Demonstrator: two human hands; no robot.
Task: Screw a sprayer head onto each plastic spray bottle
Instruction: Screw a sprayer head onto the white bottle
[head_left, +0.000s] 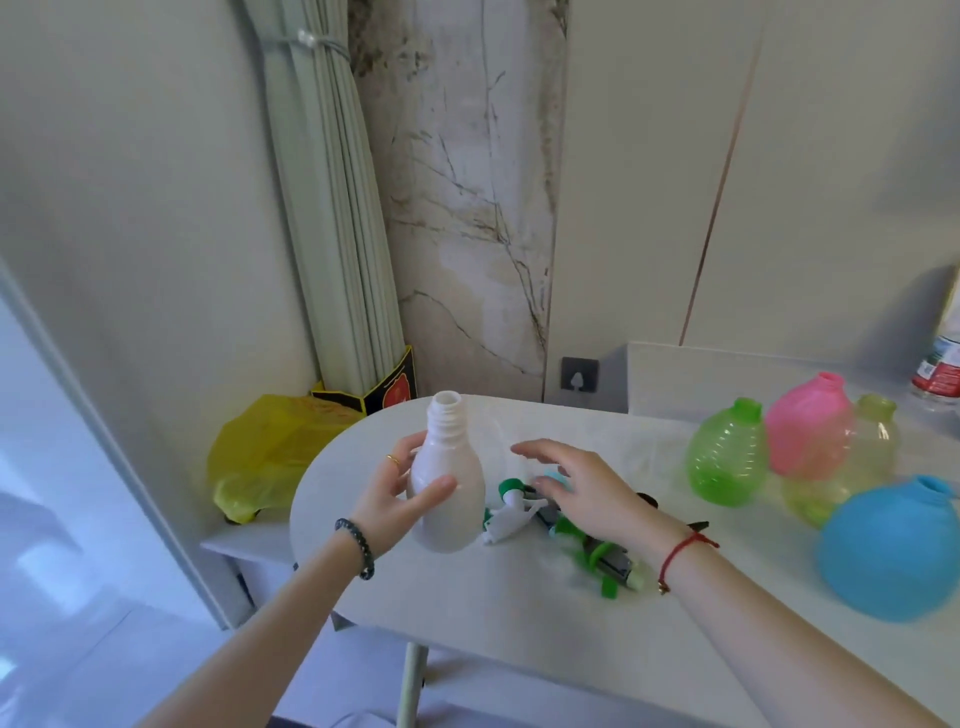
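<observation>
Bottle of white plastic (449, 483) is held upright over the left end of the table (467, 613), its threaded neck open; the left hand (397, 496) curls round its body, thumb across the front. Just beside it, the right hand (587, 493) hovers palm down, fingers spread and holding nothing, above a heap of sprayer heads (514, 512); whether it touches them is unclear. Green bottle (727, 457), pink bottle (808, 423) and blue bottle (888, 551) sit headless at the right.

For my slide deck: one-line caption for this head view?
Left hand holds an uncapped white plastic bottle while the right hand hovers over loose sprayer heads.
</observation>
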